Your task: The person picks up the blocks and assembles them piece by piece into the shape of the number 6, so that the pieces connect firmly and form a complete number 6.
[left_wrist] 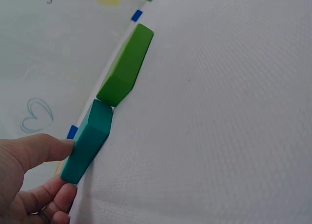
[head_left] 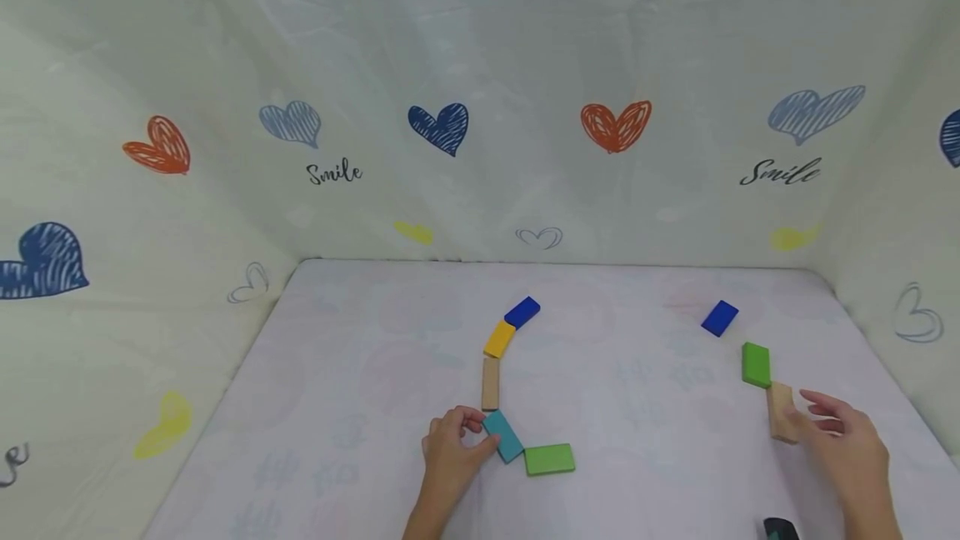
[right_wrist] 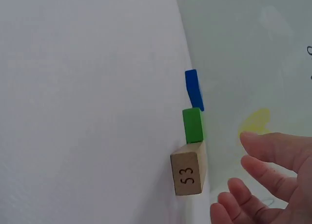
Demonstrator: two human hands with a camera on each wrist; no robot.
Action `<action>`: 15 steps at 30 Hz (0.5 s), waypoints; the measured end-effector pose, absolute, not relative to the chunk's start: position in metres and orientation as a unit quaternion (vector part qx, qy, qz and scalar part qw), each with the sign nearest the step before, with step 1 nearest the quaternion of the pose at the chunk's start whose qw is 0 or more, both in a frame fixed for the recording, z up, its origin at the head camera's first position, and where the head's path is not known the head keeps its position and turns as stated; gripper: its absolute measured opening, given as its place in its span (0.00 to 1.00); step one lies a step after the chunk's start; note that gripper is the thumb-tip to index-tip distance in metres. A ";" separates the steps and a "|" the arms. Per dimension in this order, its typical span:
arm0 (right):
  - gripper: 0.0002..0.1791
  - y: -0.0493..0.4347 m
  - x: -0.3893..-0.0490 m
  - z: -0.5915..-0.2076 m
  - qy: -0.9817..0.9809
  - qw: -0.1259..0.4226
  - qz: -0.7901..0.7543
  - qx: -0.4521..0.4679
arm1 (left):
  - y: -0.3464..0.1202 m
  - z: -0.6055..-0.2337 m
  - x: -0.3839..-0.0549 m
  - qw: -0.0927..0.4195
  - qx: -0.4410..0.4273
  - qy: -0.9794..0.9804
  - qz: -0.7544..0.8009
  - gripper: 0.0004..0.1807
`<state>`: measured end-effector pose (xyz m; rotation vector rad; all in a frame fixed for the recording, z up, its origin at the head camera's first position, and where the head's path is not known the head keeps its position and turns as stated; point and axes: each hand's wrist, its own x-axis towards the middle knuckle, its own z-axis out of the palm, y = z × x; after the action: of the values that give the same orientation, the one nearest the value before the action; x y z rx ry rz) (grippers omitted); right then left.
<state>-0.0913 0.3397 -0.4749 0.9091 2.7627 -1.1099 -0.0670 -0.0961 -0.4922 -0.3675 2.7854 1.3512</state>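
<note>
My left hand (head_left: pixel 453 452) pinches a teal block (head_left: pixel 503 437) between thumb and fingers while it lies on the table. One corner of the teal block meets a light green block (head_left: pixel 549 459); its upper end is close to a plain wooden block (head_left: pixel 491 384). A yellow block (head_left: pixel 499 339) and a blue block (head_left: pixel 522 312) continue that curve. Over on the right, my right hand (right_wrist: pixel 273 185) has its fingers spread, apart from a wooden block (right_wrist: pixel 186 173) marked 53. That block's far end meets a green block (head_left: pixel 756 365). Another blue block (head_left: pixel 720 318) lies beyond.
The blocks lie on a white-covered table (head_left: pixel 637 407). A pale curtain (head_left: pixel 510 40) printed with hearts and "Smile" lettering rises behind it and along both sides. A dark object (head_left: pixel 780 528) shows partly at the bottom edge, left of my right forearm.
</note>
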 end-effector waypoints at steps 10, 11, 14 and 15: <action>0.44 0.362 -0.106 -0.491 0.922 0.075 -0.317 0.211 | -0.096 -0.492 -0.068 0.024 -0.116 0.892 0.436 0.16; 0.44 0.363 -0.106 -0.492 0.924 0.071 -0.312 0.210 | -0.096 -0.493 -0.068 0.026 -0.117 0.892 0.436 0.16; 0.44 0.363 -0.108 -0.494 0.926 0.068 -0.304 0.211 | -0.096 -0.494 -0.069 0.029 -0.121 0.892 0.434 0.16; 0.43 0.363 -0.108 -0.494 0.928 0.067 -0.302 0.209 | -0.096 -0.495 -0.069 0.029 -0.122 0.892 0.433 0.15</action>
<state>-0.1084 0.3634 -0.4936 0.6291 2.7979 -0.9092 -0.0688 -0.0963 -0.4948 -0.3756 2.7539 1.3373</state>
